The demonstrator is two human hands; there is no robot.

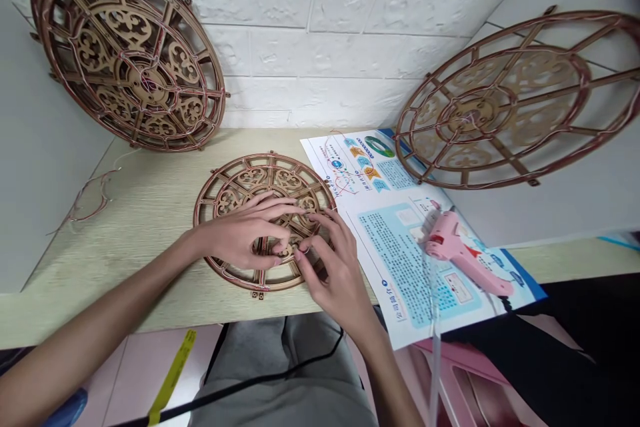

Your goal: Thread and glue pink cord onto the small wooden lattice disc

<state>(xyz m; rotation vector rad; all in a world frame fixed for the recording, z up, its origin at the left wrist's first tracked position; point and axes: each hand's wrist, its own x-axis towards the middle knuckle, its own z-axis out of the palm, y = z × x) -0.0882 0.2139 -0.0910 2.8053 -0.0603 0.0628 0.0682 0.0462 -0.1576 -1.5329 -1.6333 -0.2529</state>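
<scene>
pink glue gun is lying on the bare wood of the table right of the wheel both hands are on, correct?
Not quite. The head view shows the pink glue gun lying on the printed instruction sheet, not on bare wood. It is right of the flat wooden wheel, which the left hand and right hand both touch.

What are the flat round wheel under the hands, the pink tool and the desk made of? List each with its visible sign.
Flat round wheel: looks like thin laser-cut wood, brown fretwork with darker edges, reddish wire along the rim.
Pink tool: apparently a moulded plastic glue gun with a smooth, slightly glossy shell.
Desk: pale wood-grain surface, probably laminate; fine, even streaks.
The left hand and right hand rest on the wheel.
</scene>
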